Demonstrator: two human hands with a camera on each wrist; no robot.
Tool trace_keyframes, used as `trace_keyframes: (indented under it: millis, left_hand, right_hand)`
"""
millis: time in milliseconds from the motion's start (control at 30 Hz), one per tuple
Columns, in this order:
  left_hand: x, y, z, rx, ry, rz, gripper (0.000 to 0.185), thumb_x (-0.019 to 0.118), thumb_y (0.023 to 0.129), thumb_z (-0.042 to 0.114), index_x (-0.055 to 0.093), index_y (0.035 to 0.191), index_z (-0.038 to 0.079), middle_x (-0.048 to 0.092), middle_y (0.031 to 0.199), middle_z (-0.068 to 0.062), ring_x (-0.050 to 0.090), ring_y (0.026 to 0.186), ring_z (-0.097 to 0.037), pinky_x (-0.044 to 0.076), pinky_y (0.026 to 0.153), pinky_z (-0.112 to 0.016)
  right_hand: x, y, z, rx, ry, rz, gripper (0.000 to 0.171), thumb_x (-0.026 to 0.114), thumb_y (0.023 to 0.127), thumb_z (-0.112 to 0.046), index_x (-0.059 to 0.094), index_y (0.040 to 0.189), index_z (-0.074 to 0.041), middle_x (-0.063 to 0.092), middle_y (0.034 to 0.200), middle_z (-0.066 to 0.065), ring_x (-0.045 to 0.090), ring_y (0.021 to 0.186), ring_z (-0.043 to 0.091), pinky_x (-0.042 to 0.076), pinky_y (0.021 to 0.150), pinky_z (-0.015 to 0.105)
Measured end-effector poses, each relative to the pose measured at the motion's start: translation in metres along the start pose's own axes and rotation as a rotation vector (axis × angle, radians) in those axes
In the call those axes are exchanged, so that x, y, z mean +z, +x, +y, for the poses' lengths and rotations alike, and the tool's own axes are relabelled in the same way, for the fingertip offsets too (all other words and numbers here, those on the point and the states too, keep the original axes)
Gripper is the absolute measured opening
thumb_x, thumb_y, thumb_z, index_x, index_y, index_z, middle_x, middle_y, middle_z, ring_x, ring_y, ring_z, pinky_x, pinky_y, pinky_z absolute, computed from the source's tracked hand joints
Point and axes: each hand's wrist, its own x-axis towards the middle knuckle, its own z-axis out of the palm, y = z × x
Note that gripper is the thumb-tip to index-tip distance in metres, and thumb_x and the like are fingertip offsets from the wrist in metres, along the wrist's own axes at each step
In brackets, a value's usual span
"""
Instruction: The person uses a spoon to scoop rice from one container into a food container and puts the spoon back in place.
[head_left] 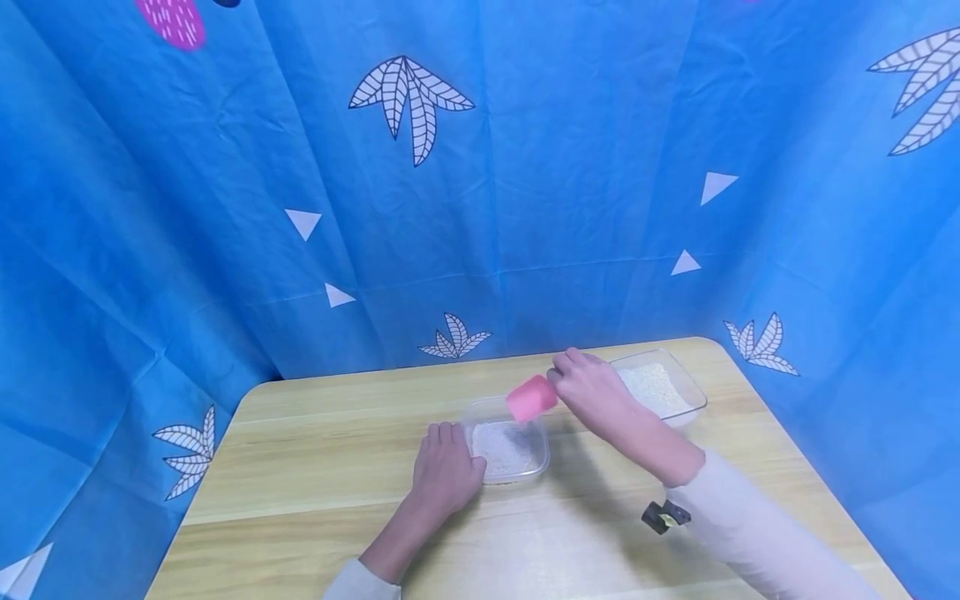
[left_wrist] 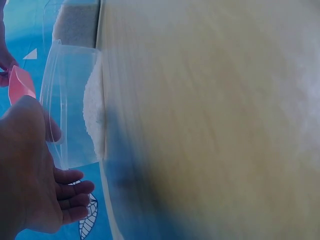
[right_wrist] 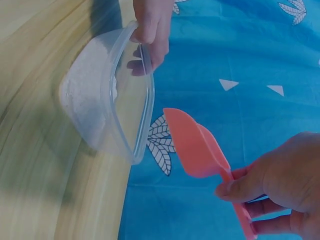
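Two hands shared the work: my right hand (head_left: pixel 592 385) pinched the light, stiff pink scoop (head_left: pixel 531 397) by its handle above the near clear container (head_left: pixel 507 450) of rice, whose thin, slippery-looking rim my left hand (head_left: pixel 444 473) steadied

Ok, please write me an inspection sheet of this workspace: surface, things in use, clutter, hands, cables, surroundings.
Surface: wooden table, light, rounded corners.
Things in use: near clear container with white grains; far clear container with white grains; pink scoop above the near container.
Clutter: small black clip on the table by the right forearm.
Hands: left hand holds the near container's left side; right hand grips the scoop's handle.
Cables: nothing seen.
Surroundings: blue cloth backdrop with white leaf and triangle prints.
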Motion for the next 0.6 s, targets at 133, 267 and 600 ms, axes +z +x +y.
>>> trace_keyframes:
  millis: [133, 267, 600]
  left_hand:
    - [0.0, 0.0, 0.0, -0.001, 0.003, -0.007, 0.035, 0.056, 0.084, 0.031, 0.056, 0.1, 0.0, 0.049, 0.092, -0.01, 0.041, 0.089, -0.026, 0.037, 0.079, -0.036]
    - [0.0, 0.0, 0.0, -0.006, -0.003, -0.014, 0.036, 0.057, 0.084, 0.031, 0.056, 0.102, 0.0, 0.049, 0.093, -0.01, 0.042, 0.09, -0.026, 0.037, 0.079, -0.036]
    - [0.001, -0.001, -0.001, -0.013, -0.011, -0.021, 0.037, 0.057, 0.084, 0.031, 0.056, 0.102, 0.0, 0.049, 0.094, -0.01, 0.041, 0.09, -0.025, 0.038, 0.08, -0.036]
  right_hand:
    - [-0.002, -0.002, 0.002, 0.01, 0.014, 0.005, 0.024, 0.084, 0.073, 0.006, 0.079, 0.093, -0.007, 0.073, 0.091, 0.008, 0.064, 0.081, 0.02, 0.058, 0.067, 0.026]
    - [-0.005, -0.004, 0.005, 0.02, 0.025, -0.002, 0.024, 0.083, 0.074, 0.007, 0.079, 0.093, -0.007, 0.073, 0.091, 0.007, 0.063, 0.082, 0.021, 0.058, 0.069, 0.027]
    - [-0.015, -0.014, 0.014, 0.045, 0.081, -0.126, 0.032, 0.081, 0.073, 0.011, 0.077, 0.101, -0.004, 0.071, 0.096, 0.009, 0.061, 0.085, 0.022, 0.057, 0.074, 0.03]
